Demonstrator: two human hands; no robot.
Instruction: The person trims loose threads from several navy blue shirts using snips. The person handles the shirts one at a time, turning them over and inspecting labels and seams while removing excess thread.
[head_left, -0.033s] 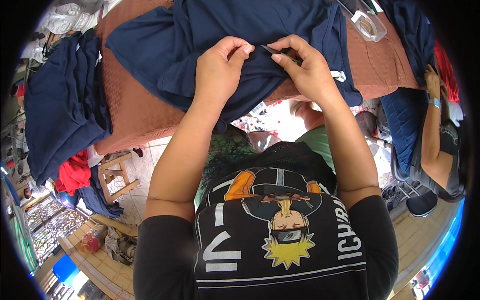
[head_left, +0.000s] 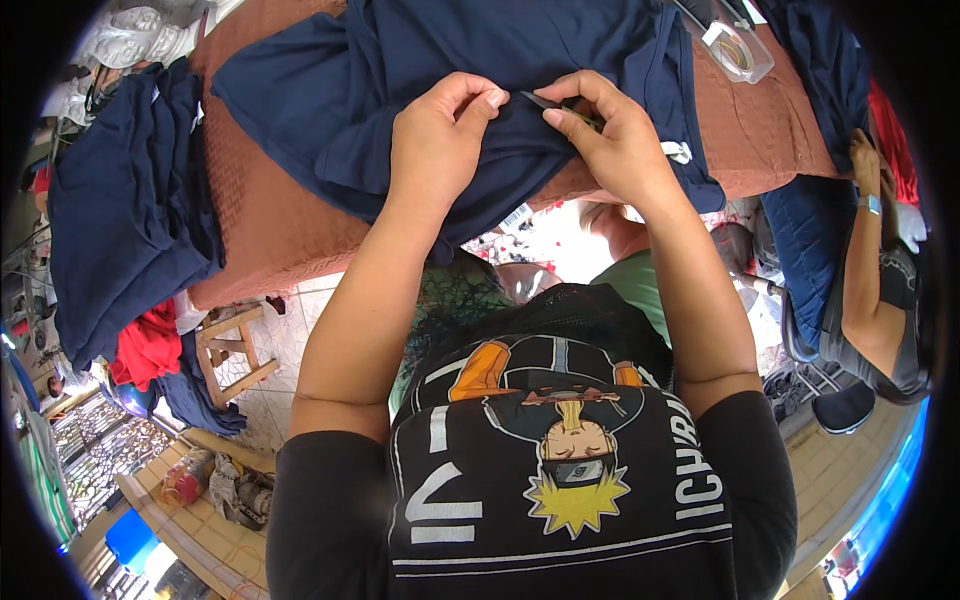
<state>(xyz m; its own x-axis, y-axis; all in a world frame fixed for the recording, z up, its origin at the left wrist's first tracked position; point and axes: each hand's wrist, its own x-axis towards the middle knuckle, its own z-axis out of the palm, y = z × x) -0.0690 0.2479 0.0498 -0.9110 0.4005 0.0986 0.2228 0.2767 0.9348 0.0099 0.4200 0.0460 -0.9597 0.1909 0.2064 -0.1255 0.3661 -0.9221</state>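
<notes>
Navy cloth [head_left: 510, 45] lying in folds over a brown-covered counter [head_left: 265, 240].
At left we see heaped navy garments [head_left: 130, 210]; next, over the cloth, the left hand [head_left: 438, 145], thumb and forefinger pressed together, though we cannot tell whether anything lies between them; just beside it, the right hand [head_left: 620, 140] pinching a small pointed tool [head_left: 541, 99], tip toward the left hand; farther right, a clear plastic container [head_left: 750, 65].

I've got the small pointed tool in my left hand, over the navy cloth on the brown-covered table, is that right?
Not quite: the head view shows the small pointed tool in your right hand, not your left hand. It is over the navy cloth on the brown-covered table.
</notes>
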